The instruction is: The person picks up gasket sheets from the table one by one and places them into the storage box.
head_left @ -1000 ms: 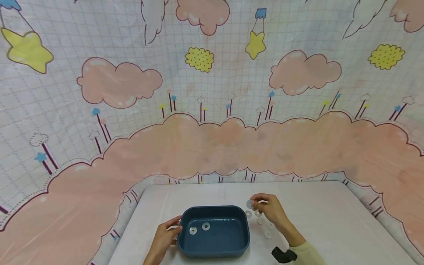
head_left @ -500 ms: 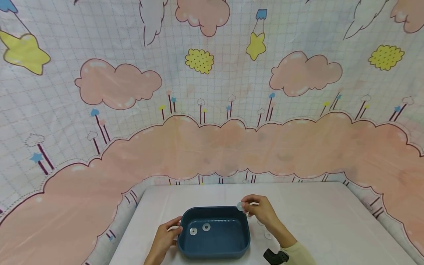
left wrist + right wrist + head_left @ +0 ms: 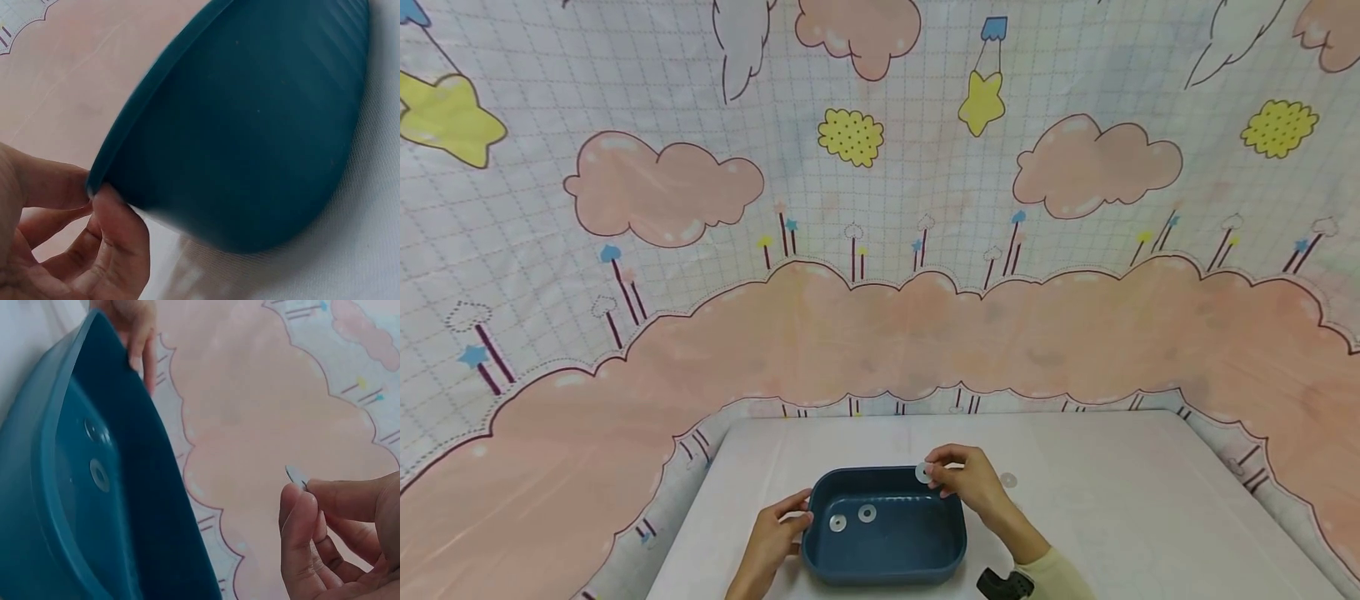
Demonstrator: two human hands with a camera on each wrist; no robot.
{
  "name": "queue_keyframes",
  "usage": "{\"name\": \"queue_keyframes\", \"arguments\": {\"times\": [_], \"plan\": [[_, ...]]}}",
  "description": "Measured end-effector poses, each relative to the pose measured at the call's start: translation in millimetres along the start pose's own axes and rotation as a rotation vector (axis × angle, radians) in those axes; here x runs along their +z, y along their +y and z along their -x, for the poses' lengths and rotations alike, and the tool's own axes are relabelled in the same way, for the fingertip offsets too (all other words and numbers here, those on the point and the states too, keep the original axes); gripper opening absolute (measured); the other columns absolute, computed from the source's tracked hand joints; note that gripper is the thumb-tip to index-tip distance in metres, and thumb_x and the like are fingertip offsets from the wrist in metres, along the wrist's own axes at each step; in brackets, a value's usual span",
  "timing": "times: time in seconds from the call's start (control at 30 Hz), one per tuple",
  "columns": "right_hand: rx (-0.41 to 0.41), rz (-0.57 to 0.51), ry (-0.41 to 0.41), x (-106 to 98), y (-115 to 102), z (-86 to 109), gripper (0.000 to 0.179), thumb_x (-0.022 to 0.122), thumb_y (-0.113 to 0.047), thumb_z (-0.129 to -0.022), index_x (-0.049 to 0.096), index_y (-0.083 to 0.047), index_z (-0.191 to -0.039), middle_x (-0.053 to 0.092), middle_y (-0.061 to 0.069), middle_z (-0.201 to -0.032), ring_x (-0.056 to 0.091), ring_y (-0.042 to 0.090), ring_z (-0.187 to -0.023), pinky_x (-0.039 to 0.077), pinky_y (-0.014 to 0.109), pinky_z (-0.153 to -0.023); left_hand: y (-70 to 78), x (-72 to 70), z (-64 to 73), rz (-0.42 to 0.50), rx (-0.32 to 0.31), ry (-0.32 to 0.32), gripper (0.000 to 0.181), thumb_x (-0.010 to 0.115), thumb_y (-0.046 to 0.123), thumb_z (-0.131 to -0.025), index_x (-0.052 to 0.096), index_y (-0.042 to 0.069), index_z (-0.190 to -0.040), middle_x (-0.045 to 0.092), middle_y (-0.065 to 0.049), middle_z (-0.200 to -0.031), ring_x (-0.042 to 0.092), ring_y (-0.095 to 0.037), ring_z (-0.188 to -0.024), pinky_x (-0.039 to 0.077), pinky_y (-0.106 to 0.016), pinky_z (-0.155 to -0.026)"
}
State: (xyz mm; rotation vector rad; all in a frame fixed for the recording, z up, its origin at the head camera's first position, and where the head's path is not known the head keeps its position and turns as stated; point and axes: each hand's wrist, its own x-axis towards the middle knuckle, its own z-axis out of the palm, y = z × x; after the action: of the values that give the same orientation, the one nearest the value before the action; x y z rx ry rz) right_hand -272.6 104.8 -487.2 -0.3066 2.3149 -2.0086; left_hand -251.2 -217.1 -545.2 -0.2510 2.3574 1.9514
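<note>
A deep blue plastic bin (image 3: 895,546) with rounded corners stands on the table. On its floor lie two flat metal washers, one washer (image 3: 838,523) left of the other washer (image 3: 867,513). My left hand (image 3: 763,537) pinches the bin's left rim between thumb and finger, plain in the left wrist view. With thumb and fingertips my right hand (image 3: 972,483) pinches another washer (image 3: 922,473) over the bin's far right corner. The right wrist view has that washer (image 3: 295,476) nearly edge-on, apart from the bin wall.
Right of the bin, another washer (image 3: 1008,480) lies on the white tabletop (image 3: 1120,500); my right forearm may cover more. A dark device (image 3: 1004,584) is strapped to my right wrist. Behind the table hangs a curtain (image 3: 880,333) printed with clouds and stars.
My right hand has carried the pinched washer leftward from the loose washers on the table to over the bin's far right corner. My left hand keeps its hold on the rim.
</note>
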Motion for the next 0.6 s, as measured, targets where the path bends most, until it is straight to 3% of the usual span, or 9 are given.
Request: {"name": "queue_keyframes", "arguments": {"times": [0.37, 0.6], "plan": [[0.014, -0.035, -0.044, 23.7, 1.9, 3.3, 0.021, 0.066, -0.005, -0.090, 0.065, 0.009, -0.105, 0.065, 0.008, -0.085, 0.070, 0.025, -0.075, 0.056, 0.026, -0.060, -1.7, -3.1, 2.0, -0.002, -0.013, -0.005, 0.048, 0.062, 0.006, -0.090, 0.055, 0.000, -0.137, 0.057, -0.014, -0.115, 0.058, -0.015, -0.084, 0.051, -0.032, -0.056], [0.043, -0.080, -0.062, 37.5, 5.6, 5.9, 0.024, 0.069, -0.008, -0.089, 0.065, 0.009, -0.105, 0.067, 0.003, -0.082, 0.069, 0.017, -0.072, 0.057, 0.028, -0.060, 1.5, -4.6, 4.9, -0.011, -0.015, -0.007, 0.047, 0.063, 0.005, -0.090, 0.055, 0.000, -0.137, 0.058, -0.014, -0.115, 0.058, -0.015, -0.084, 0.053, -0.033, -0.058]]}}
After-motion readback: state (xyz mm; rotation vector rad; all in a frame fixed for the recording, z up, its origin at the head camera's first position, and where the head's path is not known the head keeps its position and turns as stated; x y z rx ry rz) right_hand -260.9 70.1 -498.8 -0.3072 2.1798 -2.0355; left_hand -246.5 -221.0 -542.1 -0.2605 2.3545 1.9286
